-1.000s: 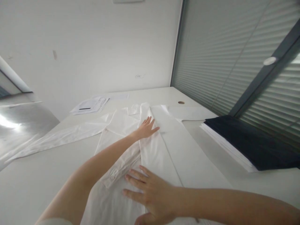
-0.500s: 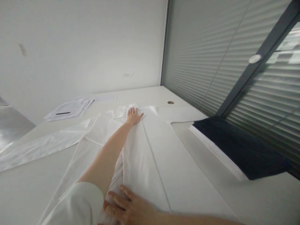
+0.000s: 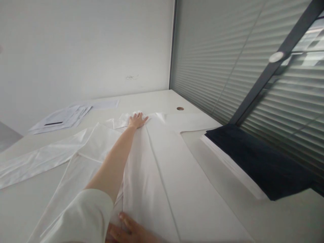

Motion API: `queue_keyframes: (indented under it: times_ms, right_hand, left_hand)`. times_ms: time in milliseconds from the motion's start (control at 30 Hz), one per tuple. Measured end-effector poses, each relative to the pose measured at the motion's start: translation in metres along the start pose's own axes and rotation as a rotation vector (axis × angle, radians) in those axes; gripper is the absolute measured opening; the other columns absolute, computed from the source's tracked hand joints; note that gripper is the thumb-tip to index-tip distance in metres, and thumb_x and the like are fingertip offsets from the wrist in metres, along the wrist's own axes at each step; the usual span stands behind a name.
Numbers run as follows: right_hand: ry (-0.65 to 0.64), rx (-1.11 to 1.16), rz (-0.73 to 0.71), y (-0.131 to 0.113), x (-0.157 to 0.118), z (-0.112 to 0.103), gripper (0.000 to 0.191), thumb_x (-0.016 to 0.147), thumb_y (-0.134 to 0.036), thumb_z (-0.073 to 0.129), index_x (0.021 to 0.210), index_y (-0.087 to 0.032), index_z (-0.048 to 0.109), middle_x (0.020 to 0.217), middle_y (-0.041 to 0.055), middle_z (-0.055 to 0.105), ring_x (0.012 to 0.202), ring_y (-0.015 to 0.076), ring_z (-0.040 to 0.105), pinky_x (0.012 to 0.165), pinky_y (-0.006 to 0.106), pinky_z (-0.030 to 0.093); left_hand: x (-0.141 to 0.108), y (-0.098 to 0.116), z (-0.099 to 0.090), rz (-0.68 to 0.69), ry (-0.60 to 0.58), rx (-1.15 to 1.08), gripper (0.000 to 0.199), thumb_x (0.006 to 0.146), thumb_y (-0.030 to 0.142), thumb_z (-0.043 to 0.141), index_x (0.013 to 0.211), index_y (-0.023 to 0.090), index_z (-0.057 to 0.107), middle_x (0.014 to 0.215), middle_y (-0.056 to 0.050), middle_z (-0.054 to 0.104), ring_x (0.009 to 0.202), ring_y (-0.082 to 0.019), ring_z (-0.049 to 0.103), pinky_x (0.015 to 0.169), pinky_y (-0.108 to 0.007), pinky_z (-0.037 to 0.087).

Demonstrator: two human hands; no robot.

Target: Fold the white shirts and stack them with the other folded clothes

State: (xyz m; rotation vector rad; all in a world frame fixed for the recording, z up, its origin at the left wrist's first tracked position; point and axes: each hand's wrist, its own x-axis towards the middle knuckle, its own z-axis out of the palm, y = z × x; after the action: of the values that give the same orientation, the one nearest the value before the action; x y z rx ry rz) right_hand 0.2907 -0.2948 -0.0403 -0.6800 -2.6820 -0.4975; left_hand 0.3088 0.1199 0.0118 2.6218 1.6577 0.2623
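A white long-sleeved garment (image 3: 177,162) is spread over the table, one sleeve out to the left and the other toward the window. My left hand (image 3: 137,120) rests palm down at its collar end, fingers spread. That arm reaches across the garment and covers part of its front. At the bottom edge of the view, my right hand (image 3: 130,233) touches the cloth near the front opening. Its fingers are apart, and part of the hand is cut off by the frame or hidden by my left sleeve.
On the right, a dark blue folded cloth (image 3: 255,158) lies on a white stack (image 3: 233,167). Papers with a black pen-like object (image 3: 53,123) lie at the back left. A round hole (image 3: 180,108) pierces the white table (image 3: 149,99). A wall and blinds border it.
My right hand has slid nearer to me, partly out of view. The left hand stays at the collar end. The whole scene has shifted slightly left as my head turned.
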Motion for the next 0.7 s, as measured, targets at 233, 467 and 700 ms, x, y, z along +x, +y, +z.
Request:
queue_keyframes:
  times_ms: [233,467,700]
  right_hand:
    - [-0.032,0.102,-0.015,0.009,0.0,-0.015,0.04,0.102,-0.038,0.049,0.141,-0.034,0.045,0.152,0.0025,0.045,0.136,0.0226,0.044,0.105,0.044,0.045]
    - [0.021,0.127,-0.031,0.014,0.0,-0.033,0.045,0.104,-0.047,0.037,0.146,-0.03,0.041,0.151,0.0074,0.046,0.134,0.0239,0.046,0.106,0.047,0.041]
    - [-0.025,0.152,-0.152,0.024,0.005,-0.063,0.043,0.103,-0.038,0.044,0.143,-0.022,0.047,0.15,0.0109,0.048,0.137,0.0198,0.043,0.115,0.037,0.03]
  left_hand:
    - [-0.032,0.017,-0.006,0.124,0.332,-0.063,0.048,0.103,0.038,0.024,0.132,0.017,0.057,0.157,-0.013,0.036,0.147,-0.027,0.028,0.12,-0.052,0.013]
    - [-0.104,0.036,-0.004,0.315,0.123,-0.066,0.046,0.104,0.036,0.028,0.144,0.022,0.046,0.156,-0.01,0.039,0.145,-0.026,0.033,0.115,-0.054,0.028]
    - [-0.223,0.062,-0.03,0.623,-0.081,-0.061,0.06,0.102,0.053,0.025,0.151,0.02,0.037,0.161,-0.011,0.028,0.15,-0.033,0.018,0.116,-0.066,0.014]
